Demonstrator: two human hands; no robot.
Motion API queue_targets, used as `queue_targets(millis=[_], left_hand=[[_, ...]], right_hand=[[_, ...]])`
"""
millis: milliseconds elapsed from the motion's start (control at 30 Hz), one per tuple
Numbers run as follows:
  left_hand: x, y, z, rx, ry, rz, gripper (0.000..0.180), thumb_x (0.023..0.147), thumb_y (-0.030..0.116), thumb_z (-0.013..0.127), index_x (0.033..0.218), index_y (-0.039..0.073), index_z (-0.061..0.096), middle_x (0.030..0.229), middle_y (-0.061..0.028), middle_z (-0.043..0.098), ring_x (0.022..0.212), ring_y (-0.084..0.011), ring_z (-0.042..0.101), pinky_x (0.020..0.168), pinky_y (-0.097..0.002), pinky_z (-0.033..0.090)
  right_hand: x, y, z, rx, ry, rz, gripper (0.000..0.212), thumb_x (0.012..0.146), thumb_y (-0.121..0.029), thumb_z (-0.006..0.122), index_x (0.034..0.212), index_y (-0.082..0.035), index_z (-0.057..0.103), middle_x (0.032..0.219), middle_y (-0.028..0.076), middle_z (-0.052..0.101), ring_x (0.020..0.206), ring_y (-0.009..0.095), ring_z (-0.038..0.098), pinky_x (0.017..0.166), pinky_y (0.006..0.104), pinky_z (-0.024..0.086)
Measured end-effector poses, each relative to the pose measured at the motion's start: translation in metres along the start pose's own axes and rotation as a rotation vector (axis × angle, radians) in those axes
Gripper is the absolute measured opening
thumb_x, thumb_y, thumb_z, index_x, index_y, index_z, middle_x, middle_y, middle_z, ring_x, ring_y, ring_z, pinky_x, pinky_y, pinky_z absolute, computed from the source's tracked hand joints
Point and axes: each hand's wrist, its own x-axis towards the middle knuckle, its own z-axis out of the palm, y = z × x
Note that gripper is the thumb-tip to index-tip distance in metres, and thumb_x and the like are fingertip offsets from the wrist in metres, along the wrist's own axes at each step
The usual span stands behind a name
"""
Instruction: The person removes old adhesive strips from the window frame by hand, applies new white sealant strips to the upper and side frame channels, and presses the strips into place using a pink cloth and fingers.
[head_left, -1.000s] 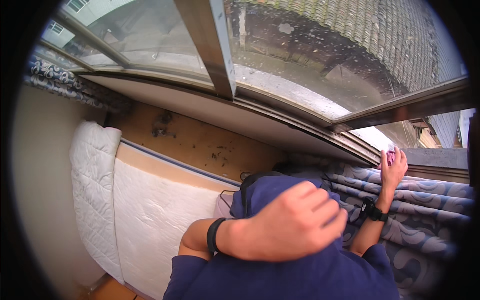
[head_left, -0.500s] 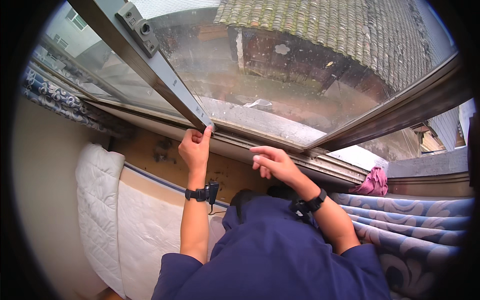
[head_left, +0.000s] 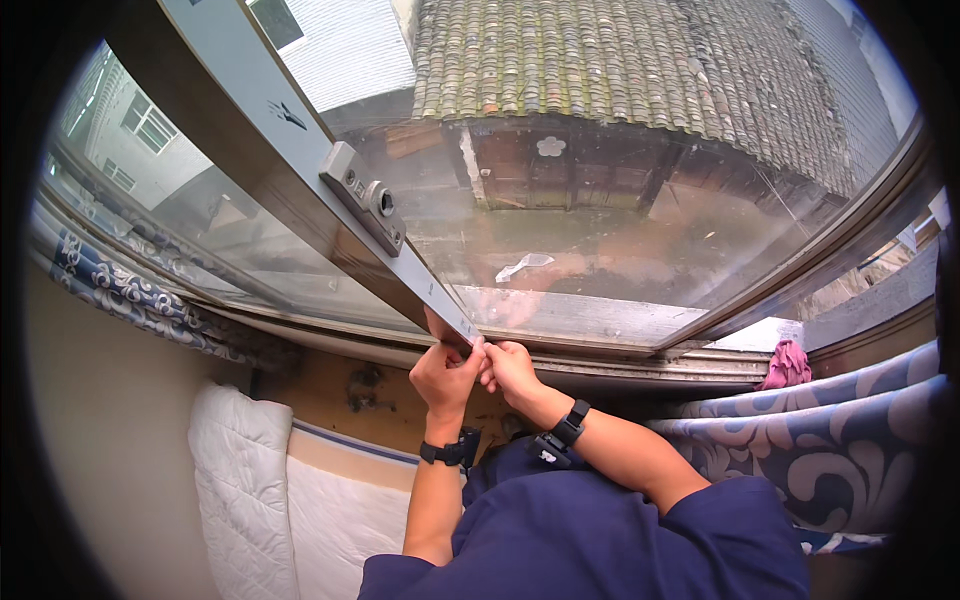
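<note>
Both hands meet at the bottom end of a metal window sash's upright (head_left: pixel 340 245), which slants down from the upper left. My left hand (head_left: pixel 445 382) is closed round the foot of that upright, its thumb against the right side. Just beside it, my right hand (head_left: pixel 514 373) has its fingers curled together, touching or almost touching the left thumb. Whatever lies between the right fingertips is hidden. Higher on the upright sits a grey lock fitting (head_left: pixel 365 200) with a round hole. Dirty glass (head_left: pixel 600 230) fills the sash.
Below the hands runs the window track (head_left: pixel 650 368). A pink cloth (head_left: pixel 785 366) is bunched at its right end. Patterned blue curtains hang at the right (head_left: pixel 800 440) and left (head_left: pixel 130 280). A white quilt (head_left: pixel 240 480) lies lower left; a tiled roof (head_left: pixel 600 60) shows outside.
My right hand has moved left from above the track to the foot of the upright, joining the left hand. The view has shifted, and the lock fitting appears lower and farther right.
</note>
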Motion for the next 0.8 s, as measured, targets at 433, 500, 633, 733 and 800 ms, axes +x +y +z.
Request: queue_targets(millis=[433,500,633,733,800], left_hand=[[0.003,-0.019,-0.001,-0.116,-0.063,0.177,0.038,0.067,0.017,0.089,0.058,0.005,0.054,0.049,-0.0027,0.05,0.042,-0.0124,0.045,0.043,-0.0259,0.036],[0.002,-0.019,0.002,-0.166,-0.066,0.153,0.036,0.069,0.015,0.088,0.061,0.004,0.056,0.05,-0.0022,0.051,0.043,-0.0105,0.046,0.044,-0.0249,0.036],[0.0,-0.021,0.002,-0.166,-0.088,0.116,0.03,0.07,0.015,0.088,0.066,0.002,0.061,0.051,-0.0013,0.052,0.044,-0.0091,0.046,0.044,-0.0247,0.037],[0.001,-0.018,0.005,-0.216,-0.105,0.112,0.027,0.07,0.013,0.088,0.068,0.002,0.063,0.051,-0.0014,0.053,0.044,-0.0086,0.046,0.045,-0.0244,0.038],[0.001,-0.022,0.005,-0.22,-0.114,0.111,0.026,0.071,0.013,0.087,0.068,0.002,0.064,0.051,-0.0014,0.054,0.044,-0.0083,0.046,0.046,-0.0242,0.038]], right_hand=[[0.004,0.014,0.018,0.138,0.342,-0.039,0.017,0.095,-0.016,0.059,0.088,-0.001,0.065,0.065,0.002,0.063,0.048,0.009,0.055,0.038,0.0237,0.042],[0.003,0.013,0.021,0.158,0.388,-0.031,0.017,0.095,-0.015,0.06,0.088,-0.001,0.065,0.065,0.003,0.063,0.048,0.009,0.055,0.038,0.0236,0.042],[0.005,0.013,0.023,0.168,0.459,-0.001,0.013,0.093,-0.011,0.059,0.093,0.002,0.064,0.066,0.006,0.065,0.048,0.011,0.057,0.038,0.0253,0.042],[0.004,0.011,0.022,0.154,0.473,-0.001,0.014,0.093,-0.009,0.057,0.096,0.002,0.064,0.066,0.008,0.065,0.048,0.013,0.057,0.037,0.0276,0.043],[0.004,0.011,0.021,0.172,0.431,0.011,0.014,0.093,-0.008,0.056,0.092,0.003,0.065,0.066,0.008,0.065,0.048,0.013,0.058,0.037,0.028,0.044]])
